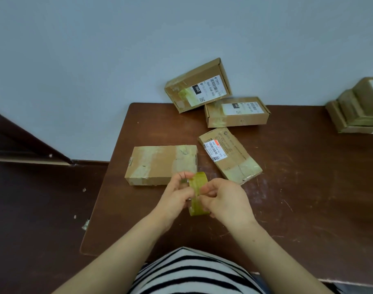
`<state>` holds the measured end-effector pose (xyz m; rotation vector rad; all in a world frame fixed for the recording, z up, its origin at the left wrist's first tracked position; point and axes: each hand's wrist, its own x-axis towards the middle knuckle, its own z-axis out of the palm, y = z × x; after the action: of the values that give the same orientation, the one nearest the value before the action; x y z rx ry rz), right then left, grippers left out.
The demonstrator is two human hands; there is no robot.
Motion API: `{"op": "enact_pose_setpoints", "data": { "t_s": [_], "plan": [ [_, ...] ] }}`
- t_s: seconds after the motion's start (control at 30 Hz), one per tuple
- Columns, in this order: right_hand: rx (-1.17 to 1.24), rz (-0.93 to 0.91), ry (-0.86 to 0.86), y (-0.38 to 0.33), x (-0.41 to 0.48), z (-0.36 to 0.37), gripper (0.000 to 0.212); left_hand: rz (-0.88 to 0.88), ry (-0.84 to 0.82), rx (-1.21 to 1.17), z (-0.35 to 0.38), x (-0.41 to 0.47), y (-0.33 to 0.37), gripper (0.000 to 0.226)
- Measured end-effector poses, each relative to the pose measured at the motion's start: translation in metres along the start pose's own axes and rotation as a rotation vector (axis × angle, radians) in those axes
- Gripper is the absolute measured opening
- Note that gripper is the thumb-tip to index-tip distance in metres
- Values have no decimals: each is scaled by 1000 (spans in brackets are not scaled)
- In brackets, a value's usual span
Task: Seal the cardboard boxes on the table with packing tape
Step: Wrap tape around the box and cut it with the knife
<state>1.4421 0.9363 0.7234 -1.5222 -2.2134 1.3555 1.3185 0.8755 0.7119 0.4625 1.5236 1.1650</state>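
Both hands hold the packing tape roll (197, 188) upright just above the bench (298, 187). The left hand (177, 197) and right hand (227, 201) each have a grip clamped on it, probably hunting for the loose end. Just beyond, the nearest box (158, 164) lies closed, contents hidden, and labelled boxes (230, 155) sit further back.

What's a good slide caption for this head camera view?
Left hand and right hand hold a packing tape roll over the brown table, with cardboard boxes beyond.
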Motion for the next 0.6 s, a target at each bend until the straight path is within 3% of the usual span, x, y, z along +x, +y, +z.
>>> {"op": "enact_pose_setpoints", "data": {
  "t_s": [0.13, 0.47, 0.6],
  "plan": [
    [-230, -59, 39, -2, 1, -1, 18, 23, -17, 30, 3, 0, -1, 52],
    [-460, -112, 76, -2, 3, -7, 32, 46, -67, 29, -2, 3, -1, 62],
    [-397, -21, 125, 4, 9, -8, 68, 54, -55, 52, -4, 4, -3, 64]
  ]
}}
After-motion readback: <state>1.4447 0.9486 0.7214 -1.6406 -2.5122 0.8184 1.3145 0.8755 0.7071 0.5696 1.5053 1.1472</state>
